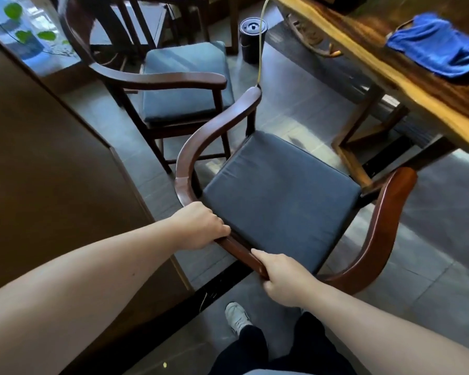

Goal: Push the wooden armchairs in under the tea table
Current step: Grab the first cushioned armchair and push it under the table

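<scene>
- The near armchair point(279, 196) stands between the person and the tea table point(406, 85), whose surface lies ahead and to the right; the seat front points toward the table's leg frame point(358, 147), at an angle rather than square to the edge.
- Left hand point(201, 226): fingers curled closed over the curved back rail point(238, 247), at its left bend.
- Right hand point(284, 280): fingers wrapped shut on the same rail, just right of the left hand, nearer the rail's middle.
- Both hands sit behind the chair, so a push goes away from the body, forward and rightward. The right armrest point(385, 220) already reaches close to the table's corner; whether it clears beneath, I cannot tell.
- My judgement: the chair needs turning to the right first, with the left hand driving more, or the front leg may meet the leg frame.
- The second armchair point(173, 87) waits farther ahead on the left, well apart from the table and untouched.
- A blue cloth point(433, 47) lies on the surface.
</scene>
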### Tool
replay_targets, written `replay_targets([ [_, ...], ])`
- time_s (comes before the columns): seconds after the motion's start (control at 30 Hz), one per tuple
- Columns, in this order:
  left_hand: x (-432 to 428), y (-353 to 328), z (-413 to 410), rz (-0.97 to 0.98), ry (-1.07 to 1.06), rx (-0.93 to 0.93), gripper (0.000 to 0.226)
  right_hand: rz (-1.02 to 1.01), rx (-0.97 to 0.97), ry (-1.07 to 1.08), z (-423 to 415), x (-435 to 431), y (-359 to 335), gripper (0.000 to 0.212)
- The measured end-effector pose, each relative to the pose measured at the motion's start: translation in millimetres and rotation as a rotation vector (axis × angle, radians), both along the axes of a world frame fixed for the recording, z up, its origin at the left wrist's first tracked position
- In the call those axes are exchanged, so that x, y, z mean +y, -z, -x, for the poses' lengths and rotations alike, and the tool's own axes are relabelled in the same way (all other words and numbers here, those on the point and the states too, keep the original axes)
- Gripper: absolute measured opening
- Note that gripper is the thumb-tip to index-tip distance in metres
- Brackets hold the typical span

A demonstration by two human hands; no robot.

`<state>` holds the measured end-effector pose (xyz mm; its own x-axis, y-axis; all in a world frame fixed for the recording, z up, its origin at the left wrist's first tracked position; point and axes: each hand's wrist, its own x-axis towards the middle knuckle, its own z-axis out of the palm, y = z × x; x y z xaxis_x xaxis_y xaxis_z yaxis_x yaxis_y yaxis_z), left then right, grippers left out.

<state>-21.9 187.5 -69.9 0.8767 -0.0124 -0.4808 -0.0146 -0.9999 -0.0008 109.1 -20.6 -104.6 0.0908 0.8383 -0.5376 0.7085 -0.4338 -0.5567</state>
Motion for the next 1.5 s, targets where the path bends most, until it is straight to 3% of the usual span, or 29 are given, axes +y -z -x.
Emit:
replay_targets([
  [0.13,12,0,5,0.021,0.031,0.028,0.012,-0.025,0.011,0.01,12,8,-3,0.047],
  [0.37,28,0,18,0.009,0.021,0.062,0.017,-0.056,0.03,0.063,35,22,3,0.046],
  [0.5,28,2,25,0.022,-0.016,-0.012,0.021,-0.126,0.035,0.082,36,20,8,0.042],
  [0.73,15,1,39,0.088,-0.16,-0.195,0.033,-0.1,0.061,0.043,10,-23,16,0.062],
  [0.87,-1,-3,42,0.1,-0.225,-0.167,0.04,0.008,0.126,-0.056,-24,-42,17,0.077],
  [1.0,-50,-10,27,0.124,-0.176,-0.143,0.037,0.09,0.132,-0.148,-59,-47,23,0.075],
  [1.3,-150,8,-51,0.043,-0.288,0.124,0.04,0.205,-0.042,-0.407,-172,-49,48,0.088],
  [1.5,-190,26,-67,-0.133,-0.351,0.226,0.02,0.176,-0.252,-0.814,-216,-38,68,0.081],
])
